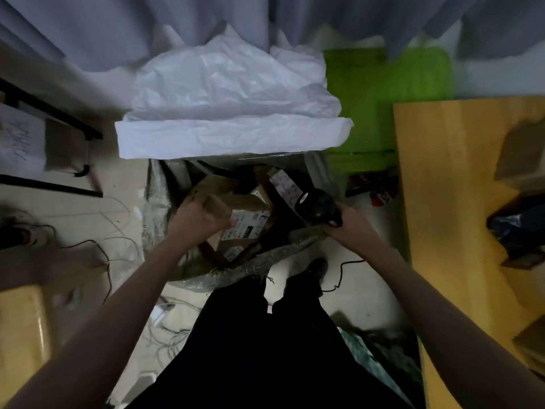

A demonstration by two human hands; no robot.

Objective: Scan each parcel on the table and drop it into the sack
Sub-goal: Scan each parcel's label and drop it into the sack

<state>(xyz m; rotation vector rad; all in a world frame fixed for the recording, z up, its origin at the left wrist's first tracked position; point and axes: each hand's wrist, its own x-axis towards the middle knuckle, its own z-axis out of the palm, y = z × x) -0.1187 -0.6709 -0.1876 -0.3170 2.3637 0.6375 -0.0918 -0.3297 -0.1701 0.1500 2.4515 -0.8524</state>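
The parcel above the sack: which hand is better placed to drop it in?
Left. The left hand already grips the parcel over the open sack; the right hand holds the scanner.

On my right I see the yellow wooden surface (448,184). A brown cardboard parcel (520,160) sits near its far edge, a dark blue plastic mailer (519,228) lies closer to me, and another cardboard box (530,346) shows at the near right edge. Below me, the pale tiled floor (97,208) carries the open woven sack (277,252), a green plastic crate (383,93), loose cables (97,249) and a power strip (17,228).
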